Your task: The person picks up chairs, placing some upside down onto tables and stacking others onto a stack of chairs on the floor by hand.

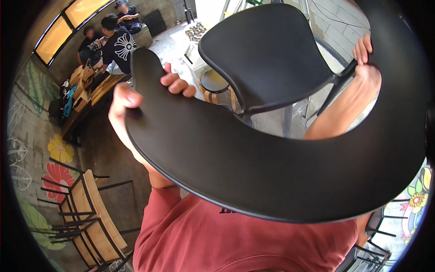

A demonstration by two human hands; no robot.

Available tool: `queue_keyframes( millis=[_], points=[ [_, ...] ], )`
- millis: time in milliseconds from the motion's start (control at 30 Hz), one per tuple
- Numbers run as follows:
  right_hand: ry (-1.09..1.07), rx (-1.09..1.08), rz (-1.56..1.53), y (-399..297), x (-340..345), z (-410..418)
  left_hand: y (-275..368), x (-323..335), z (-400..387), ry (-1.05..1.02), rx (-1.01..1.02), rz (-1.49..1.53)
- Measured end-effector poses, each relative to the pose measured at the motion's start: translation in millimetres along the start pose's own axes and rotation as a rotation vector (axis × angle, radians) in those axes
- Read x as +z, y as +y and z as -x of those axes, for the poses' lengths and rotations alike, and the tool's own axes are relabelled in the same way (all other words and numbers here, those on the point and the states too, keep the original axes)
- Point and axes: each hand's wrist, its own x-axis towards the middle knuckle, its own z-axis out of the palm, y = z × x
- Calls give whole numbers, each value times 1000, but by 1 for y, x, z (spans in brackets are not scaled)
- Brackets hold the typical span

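A black moulded chair is held up close in front of me, and its wide curved backrest (272, 170) covers much of the view. Beyond it shows the smooth black seat (265, 57), with a chair leg (328, 97) slanting down at its right. My left hand (119, 107) grips the backrest's left end, thumb on the near face and fingertips over the inner edge. My right hand (367, 69) is closed around the chair frame on the right, where the backrest curves forward; part of that hand is hidden behind it.
Several people (120, 44) sit at the far left by a wooden bench (105, 88) with cardboard boxes (80, 85). Wooden-topped tables (98, 204) with black metal legs stand left. Ahead are a round stool (214, 81) and a ladder (305, 10). More chairs (373, 221) stand right.
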Motion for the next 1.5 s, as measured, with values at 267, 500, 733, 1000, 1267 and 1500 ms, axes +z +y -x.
queue_keyframes(
  millis=[267, 500, 733, 1000, 1267, 1500],
  points=[
    [86, -51, -104, 66, 30, -41, 80, -55, -71, -197, -128, -102],
    [-17, -119, -249, 157, 48, -10, 78, -74, -55, -110, 156, -169],
    [-83, -108, -411, 254, 75, 33, 70, -131, -26, -12, 277, -189],
    [-66, -193, -558, 350, 91, 77, 66, -186, -4, 21, 323, -213],
    [-76, -107, -611, 411, 80, 115, 49, -234, -2, 150, 285, -195],
    [69, 3, -621, 451, 72, 164, 34, -284, -9, 244, 207, -194]
  ],
)
